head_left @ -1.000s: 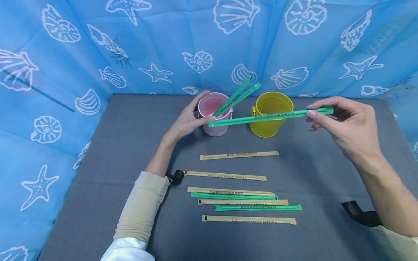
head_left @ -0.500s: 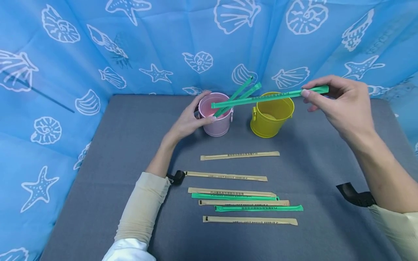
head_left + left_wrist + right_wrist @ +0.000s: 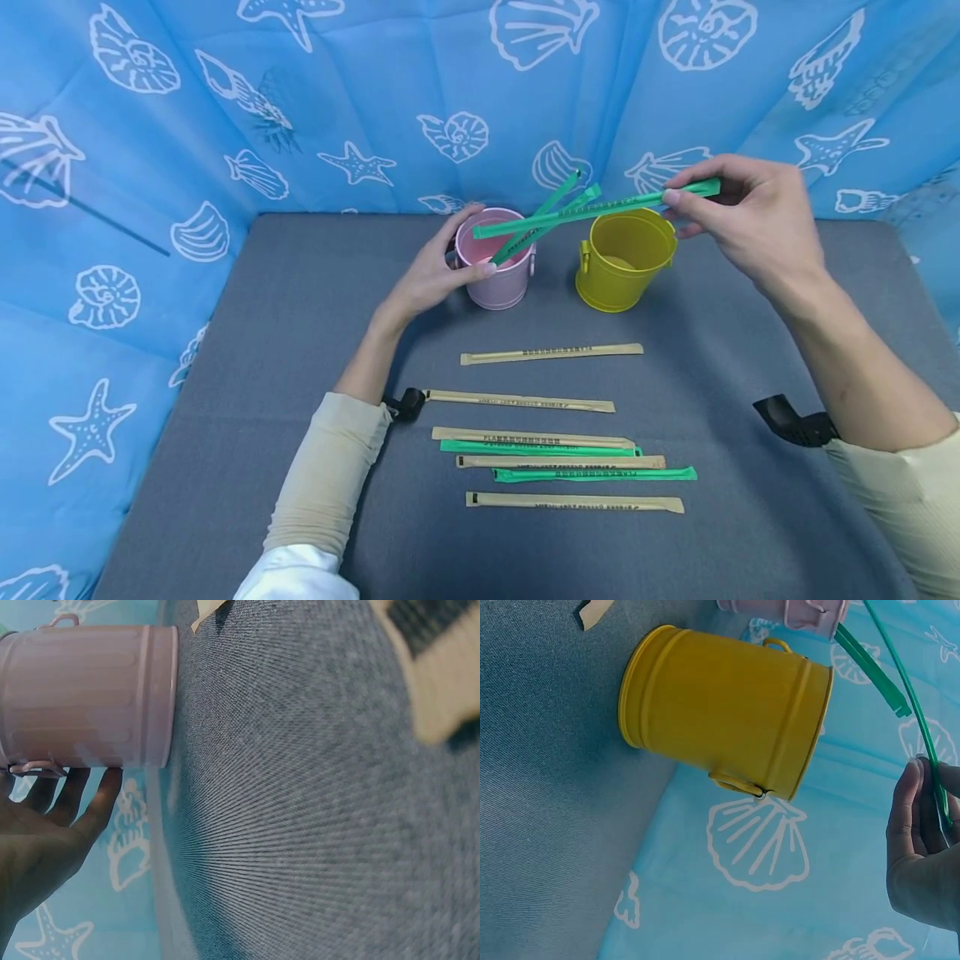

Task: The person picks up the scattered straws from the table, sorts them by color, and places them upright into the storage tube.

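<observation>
The green wrapper (image 3: 611, 208) you pinch looks like smooth paper with a faint sheen. Your tan wrappers (image 3: 551, 355) look like plain matt paper, lightly creased. The pink bucket (image 3: 82, 697) and the yellow bucket (image 3: 720, 701) before you both appear to be painted metal, smooth and softly glossy between raised ridges. Beneath them you have a matt, finely ribbed woven cloth (image 3: 315, 825); the blue curtain (image 3: 420, 75) facing you is smooth, slightly shiny fabric. Your beige sleeve (image 3: 318, 483) is matt, wrinkled cloth.

Right fingers (image 3: 708, 170) pinch a green packet (image 3: 600, 209) over the pink bucket (image 3: 501, 292) (held by left fingers (image 3: 454, 227)).
</observation>
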`<state>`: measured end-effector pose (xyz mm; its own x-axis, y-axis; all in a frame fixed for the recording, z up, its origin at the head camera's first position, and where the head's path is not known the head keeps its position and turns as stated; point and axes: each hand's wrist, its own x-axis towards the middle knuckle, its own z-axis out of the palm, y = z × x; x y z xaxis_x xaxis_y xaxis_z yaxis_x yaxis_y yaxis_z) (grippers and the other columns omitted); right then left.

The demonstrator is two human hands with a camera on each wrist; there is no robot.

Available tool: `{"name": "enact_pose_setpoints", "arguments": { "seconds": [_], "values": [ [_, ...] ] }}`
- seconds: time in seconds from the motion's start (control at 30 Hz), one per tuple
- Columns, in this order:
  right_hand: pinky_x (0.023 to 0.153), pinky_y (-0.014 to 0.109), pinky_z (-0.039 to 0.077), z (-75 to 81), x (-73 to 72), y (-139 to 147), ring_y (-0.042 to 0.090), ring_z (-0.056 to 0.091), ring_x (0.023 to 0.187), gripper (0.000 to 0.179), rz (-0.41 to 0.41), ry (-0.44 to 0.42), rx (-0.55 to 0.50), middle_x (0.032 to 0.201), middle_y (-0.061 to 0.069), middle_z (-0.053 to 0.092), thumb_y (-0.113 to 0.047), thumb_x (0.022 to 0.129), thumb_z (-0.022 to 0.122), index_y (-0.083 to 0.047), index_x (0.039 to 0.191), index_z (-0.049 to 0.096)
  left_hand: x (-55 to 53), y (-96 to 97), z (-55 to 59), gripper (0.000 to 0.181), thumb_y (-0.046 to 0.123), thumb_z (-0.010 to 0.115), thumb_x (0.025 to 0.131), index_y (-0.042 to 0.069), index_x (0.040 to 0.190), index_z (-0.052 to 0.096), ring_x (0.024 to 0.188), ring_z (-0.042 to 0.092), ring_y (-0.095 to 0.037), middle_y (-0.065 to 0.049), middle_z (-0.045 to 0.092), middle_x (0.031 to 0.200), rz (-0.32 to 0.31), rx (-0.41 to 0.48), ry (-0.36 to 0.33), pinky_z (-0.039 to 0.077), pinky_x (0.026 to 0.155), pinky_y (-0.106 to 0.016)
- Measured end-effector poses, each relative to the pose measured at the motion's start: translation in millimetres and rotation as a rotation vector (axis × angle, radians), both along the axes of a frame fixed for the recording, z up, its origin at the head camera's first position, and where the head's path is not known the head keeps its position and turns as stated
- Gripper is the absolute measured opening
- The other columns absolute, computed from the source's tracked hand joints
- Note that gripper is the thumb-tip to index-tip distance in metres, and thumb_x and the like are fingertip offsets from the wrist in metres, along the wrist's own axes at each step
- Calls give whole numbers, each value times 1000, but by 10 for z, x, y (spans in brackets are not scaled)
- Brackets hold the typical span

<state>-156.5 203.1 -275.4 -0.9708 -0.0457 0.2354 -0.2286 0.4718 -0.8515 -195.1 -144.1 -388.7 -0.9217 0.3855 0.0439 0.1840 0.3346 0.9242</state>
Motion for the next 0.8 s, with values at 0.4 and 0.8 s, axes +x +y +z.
{"name": "enact_pose_setpoints", "arguments": {
  "seconds": [0.4,0.8],
  "values": [
    [62,17,50,24,-77,-102,10,67,74,27,11,-72,102,105,1,66,-27,90,74,-8,109,74,165,70,325,81,11,71,89,9,157,26,144,30,-25,-12,28,160,-28,36,-39,25,115,-51],
    [61,19,48,7,-148,-223,10,66,67,27,22,-85,223,105,3,66,-29,92,72,-9,110,74,8,29,37,85,14,74,88,17,158,26,144,29,-23,-7,27,161,-18,41,-9,26,114,-51]
  ]
}}
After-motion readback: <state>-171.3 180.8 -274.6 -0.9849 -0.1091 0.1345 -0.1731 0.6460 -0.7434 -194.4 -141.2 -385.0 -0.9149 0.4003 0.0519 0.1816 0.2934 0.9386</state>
